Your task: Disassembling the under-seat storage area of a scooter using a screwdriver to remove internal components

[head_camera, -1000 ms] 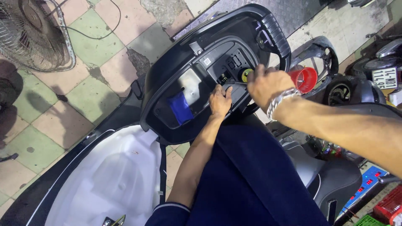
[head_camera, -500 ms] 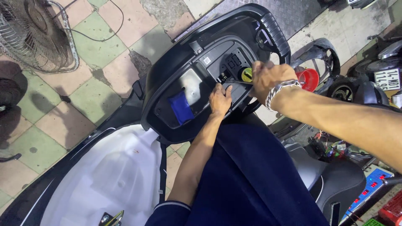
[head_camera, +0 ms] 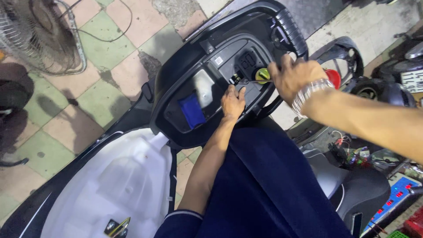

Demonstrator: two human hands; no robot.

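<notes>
Counting it up: two hands, left hand (head_camera: pixel 232 102) and right hand (head_camera: pixel 296 76), one black scooter body (head_camera: pixel 185 75), one yellow cap (head_camera: pixel 262 75). Also one blue cloth (head_camera: pixel 192 110), one floor fan (head_camera: pixel 42 35), one wristwatch (head_camera: pixel 308 93).

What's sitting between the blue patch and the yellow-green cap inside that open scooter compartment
In the head view, the left hand lies between the blue patch and the yellow-green cap, fingertips by a small metal fitting.

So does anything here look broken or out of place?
Nothing looks broken. The scooter's seat is tipped up, baring the white storage tub. The left hand rests on the seat's underside and the right hand holds a thin tool by the yellow-green cap. Loose wires lie at right.
</notes>
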